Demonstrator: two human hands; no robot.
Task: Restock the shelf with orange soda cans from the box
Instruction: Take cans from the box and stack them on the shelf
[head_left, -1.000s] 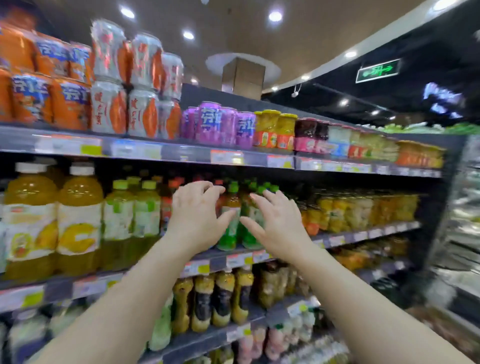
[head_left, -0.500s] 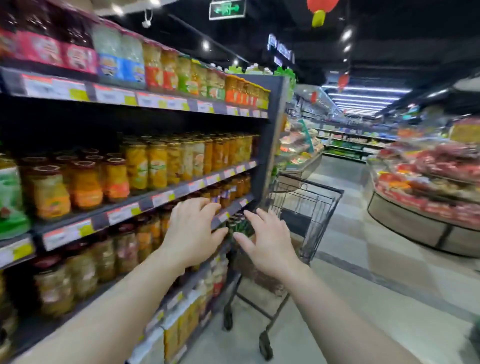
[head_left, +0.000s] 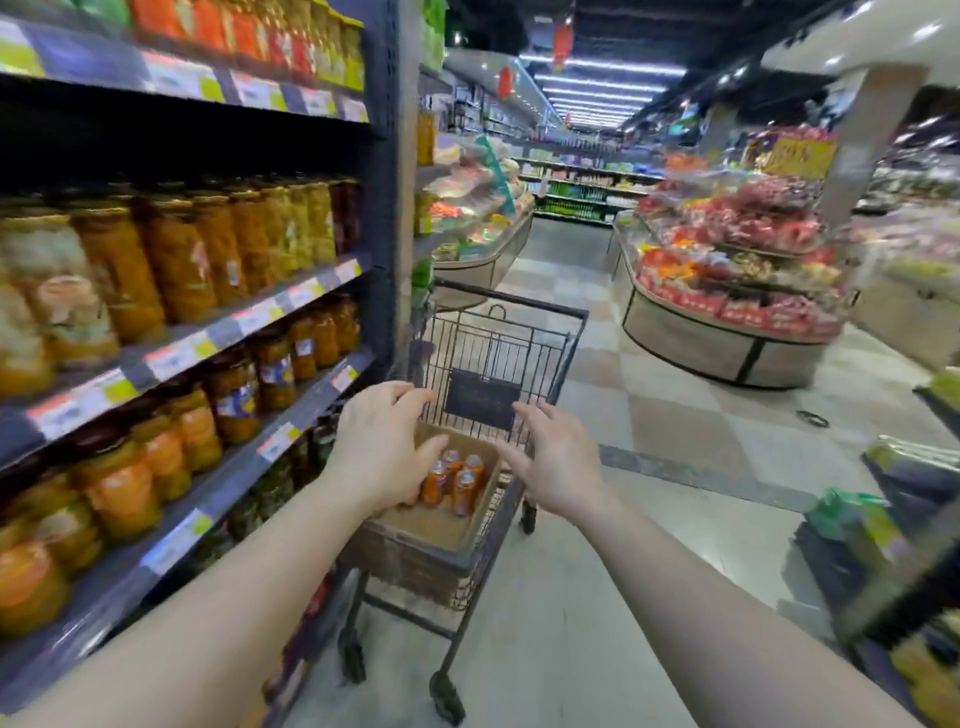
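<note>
A brown cardboard box (head_left: 441, 525) sits inside a black wire shopping cart (head_left: 498, 353) in the aisle. Several orange soda cans (head_left: 454, 480) stand upright at the box's far end. My left hand (head_left: 382, 447) hovers over the box's left side, fingers spread, holding nothing. My right hand (head_left: 558, 462) hangs over the box's right edge, also spread and empty. Both hands are just above the cans; whether they touch them I cannot tell.
A dark shelf unit (head_left: 218, 343) with jars of preserved fruit runs along the left, close to the cart. A round display stand (head_left: 727, 312) of red packaged goods is at the right. Tiled floor (head_left: 649, 426) stretches ahead. Blurred goods (head_left: 893, 545) lie at the right edge.
My view has swung right, away from the bottle shelf, to the aisle and the cart. Both hands stayed empty and moved down over the box of cans.
</note>
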